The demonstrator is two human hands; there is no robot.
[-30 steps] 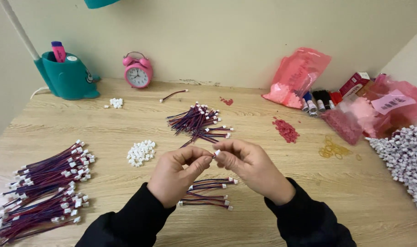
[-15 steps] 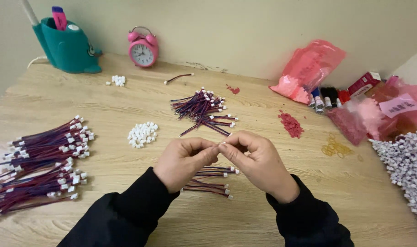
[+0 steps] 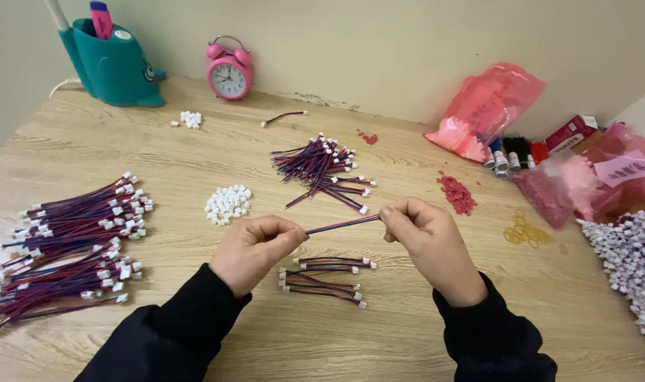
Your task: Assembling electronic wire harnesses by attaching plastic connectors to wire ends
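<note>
the left hand [image 3: 255,249] and right hand [image 3: 425,244] each pinch an end of a thin red-and-blue wire lead [image 3: 343,225] stretched above the bench [image 3: 407,332], light and limp, best gripped near its ends.

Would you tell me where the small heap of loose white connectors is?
The white connectors lie left of centre on the table, just beyond the left hand.
</note>
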